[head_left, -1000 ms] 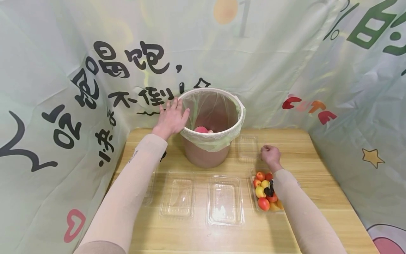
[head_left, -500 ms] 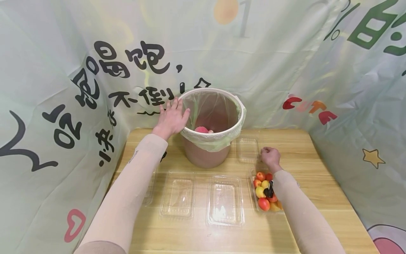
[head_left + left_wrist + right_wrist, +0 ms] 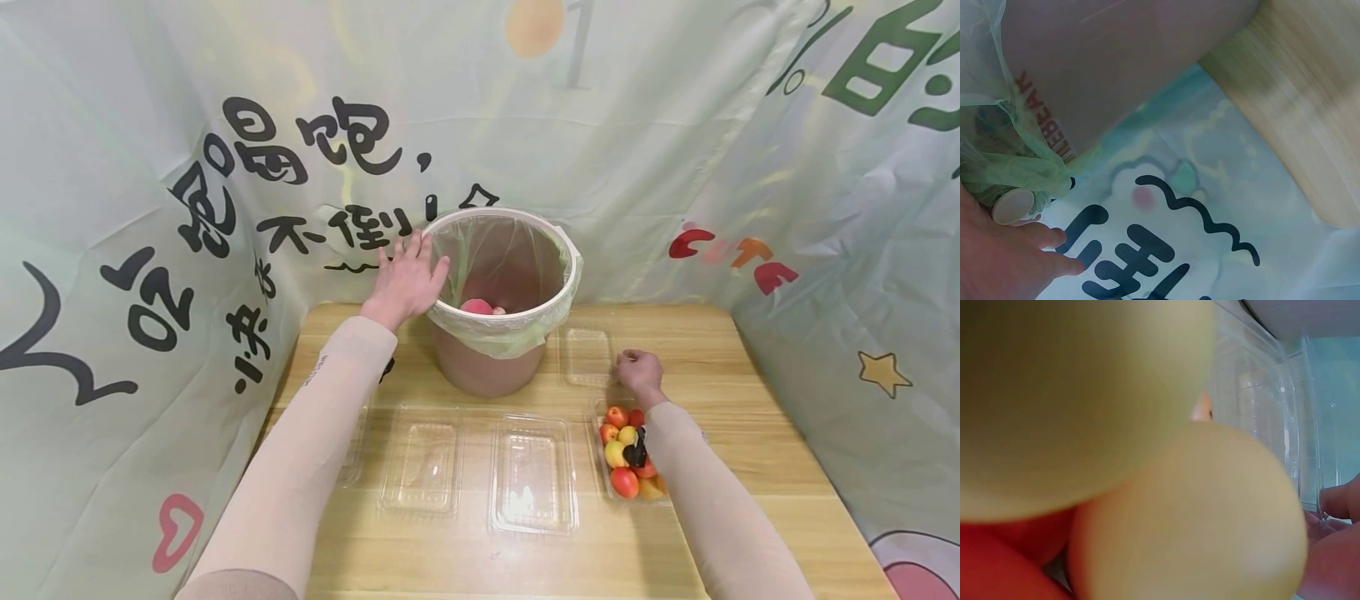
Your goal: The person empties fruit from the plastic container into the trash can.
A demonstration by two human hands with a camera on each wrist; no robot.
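Observation:
My left hand (image 3: 405, 287) rests with spread fingers on the left rim of a pinkish-brown bin (image 3: 487, 367) lined with a thin green bag (image 3: 517, 333). In the left wrist view, that hand (image 3: 1004, 256) is at the bag-covered rim. My right hand (image 3: 640, 371) is at the right side of a clear plastic tray or lid (image 3: 588, 354). The right wrist view shows its thumb and fingers (image 3: 1338, 503) pinching a clear plastic edge (image 3: 1313, 437). Below that wrist sits a clear box of red and yellow fruit (image 3: 617, 454), partly hidden by the forearm.
Two clear plastic containers, one on the left (image 3: 420, 467) and one on the right (image 3: 532, 475), lie at the front of the wooden table (image 3: 450, 558). Another is partly behind the left sleeve. A round pink thing (image 3: 476, 307) lies inside the bin. Printed cloth (image 3: 637, 167) encloses the back and sides.
My right hand has dropped very slightly toward me over the last second. The left hand, the bin and the fruit stay where they were.

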